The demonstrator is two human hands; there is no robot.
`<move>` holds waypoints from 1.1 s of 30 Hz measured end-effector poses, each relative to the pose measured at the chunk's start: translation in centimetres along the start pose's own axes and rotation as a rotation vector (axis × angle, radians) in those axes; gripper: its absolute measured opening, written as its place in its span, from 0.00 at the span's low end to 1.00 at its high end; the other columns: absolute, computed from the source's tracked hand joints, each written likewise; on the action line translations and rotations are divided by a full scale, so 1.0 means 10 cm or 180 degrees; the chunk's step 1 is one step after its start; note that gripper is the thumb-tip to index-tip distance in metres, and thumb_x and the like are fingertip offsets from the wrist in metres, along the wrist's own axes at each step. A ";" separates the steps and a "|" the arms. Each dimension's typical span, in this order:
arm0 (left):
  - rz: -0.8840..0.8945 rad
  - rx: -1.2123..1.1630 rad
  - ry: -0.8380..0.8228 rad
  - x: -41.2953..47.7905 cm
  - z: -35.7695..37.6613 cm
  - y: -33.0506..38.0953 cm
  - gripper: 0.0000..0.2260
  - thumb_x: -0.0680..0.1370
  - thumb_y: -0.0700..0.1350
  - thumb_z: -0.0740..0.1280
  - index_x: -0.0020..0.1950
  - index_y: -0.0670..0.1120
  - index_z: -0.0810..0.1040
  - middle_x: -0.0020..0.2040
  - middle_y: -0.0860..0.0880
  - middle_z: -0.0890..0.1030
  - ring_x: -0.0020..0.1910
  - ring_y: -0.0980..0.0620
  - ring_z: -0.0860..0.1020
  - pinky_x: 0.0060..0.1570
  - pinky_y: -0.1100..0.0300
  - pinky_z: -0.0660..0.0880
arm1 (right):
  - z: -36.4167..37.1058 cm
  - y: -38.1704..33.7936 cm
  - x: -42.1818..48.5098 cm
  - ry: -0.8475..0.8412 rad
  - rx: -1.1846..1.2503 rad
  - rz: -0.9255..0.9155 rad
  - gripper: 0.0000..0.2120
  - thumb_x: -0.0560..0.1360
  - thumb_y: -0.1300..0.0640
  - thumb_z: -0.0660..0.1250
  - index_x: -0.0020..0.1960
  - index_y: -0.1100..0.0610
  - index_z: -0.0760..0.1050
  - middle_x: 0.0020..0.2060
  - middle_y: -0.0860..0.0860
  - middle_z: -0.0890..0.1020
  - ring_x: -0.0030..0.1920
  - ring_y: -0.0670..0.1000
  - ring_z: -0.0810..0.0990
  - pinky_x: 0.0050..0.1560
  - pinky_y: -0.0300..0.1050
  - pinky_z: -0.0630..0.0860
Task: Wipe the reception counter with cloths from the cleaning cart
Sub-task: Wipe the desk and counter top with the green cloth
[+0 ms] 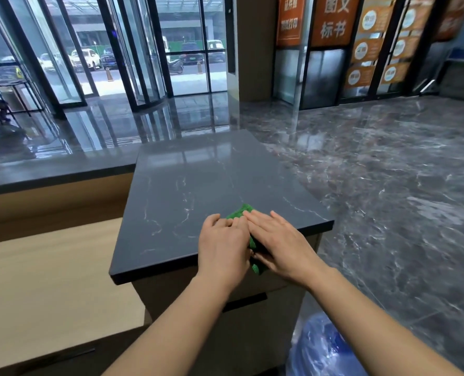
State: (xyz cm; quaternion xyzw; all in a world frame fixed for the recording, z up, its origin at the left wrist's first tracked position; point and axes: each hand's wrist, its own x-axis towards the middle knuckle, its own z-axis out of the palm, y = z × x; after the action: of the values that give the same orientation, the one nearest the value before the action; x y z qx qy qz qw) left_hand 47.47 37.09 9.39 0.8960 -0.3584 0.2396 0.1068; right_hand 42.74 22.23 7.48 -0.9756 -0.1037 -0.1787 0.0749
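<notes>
Green cloth (240, 211), long axis near-to-far

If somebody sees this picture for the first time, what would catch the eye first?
The bright green cloth stands out first, pressed under the left hand and the right hand near the right edge of the dark, veined counter. Next come the orange signs at the upper right, and a blue plastic bag at the bottom edge.
</notes>
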 end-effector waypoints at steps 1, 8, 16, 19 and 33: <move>0.0007 -0.0022 -0.0012 0.05 0.04 0.08 0.25 0.50 0.50 0.80 0.45 0.49 0.81 0.32 0.54 0.82 0.36 0.53 0.81 0.56 0.57 0.75 | -0.02 0.09 -0.04 0.0008 -0.0014 0.0004 0.35 0.72 0.54 0.72 0.76 0.56 0.63 0.76 0.50 0.64 0.76 0.49 0.60 0.73 0.44 0.43; 0.0133 -0.0036 -0.0030 0.45 0.26 0.81 0.24 0.48 0.52 0.78 0.42 0.49 0.83 0.30 0.54 0.81 0.33 0.55 0.80 0.51 0.61 0.77 | -0.23 0.83 -0.37 0.0044 -0.0018 0.0196 0.35 0.73 0.54 0.71 0.77 0.55 0.63 0.76 0.49 0.63 0.77 0.48 0.58 0.74 0.42 0.43; 0.0063 -0.0109 -0.0112 0.64 0.32 1.19 0.23 0.48 0.53 0.79 0.40 0.49 0.81 0.30 0.53 0.80 0.32 0.54 0.80 0.49 0.63 0.76 | -0.32 1.17 -0.52 0.0042 0.0023 0.0284 0.34 0.76 0.54 0.67 0.79 0.52 0.56 0.78 0.46 0.57 0.78 0.46 0.51 0.73 0.38 0.38; 0.0017 -0.0086 -0.0168 0.59 0.34 1.12 0.24 0.56 0.53 0.79 0.48 0.49 0.81 0.38 0.53 0.84 0.40 0.53 0.82 0.57 0.58 0.74 | -0.30 1.12 -0.49 0.0118 0.0082 0.0292 0.34 0.75 0.55 0.69 0.78 0.54 0.59 0.77 0.49 0.60 0.78 0.49 0.55 0.74 0.40 0.41; 0.0048 0.0041 -0.0565 0.28 0.00 0.41 0.16 0.74 0.53 0.66 0.60 0.53 0.70 0.55 0.54 0.81 0.58 0.52 0.76 0.67 0.59 0.58 | -0.02 0.36 -0.17 0.0374 -0.0220 0.0319 0.36 0.60 0.58 0.80 0.66 0.62 0.75 0.65 0.57 0.78 0.66 0.58 0.76 0.68 0.56 0.60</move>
State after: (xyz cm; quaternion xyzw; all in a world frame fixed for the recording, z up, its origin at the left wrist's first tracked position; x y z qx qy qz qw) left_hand 46.36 32.47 10.85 0.9117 -0.3716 0.1622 0.0670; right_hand 41.96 18.44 6.66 -0.9693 -0.0440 -0.2352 0.0559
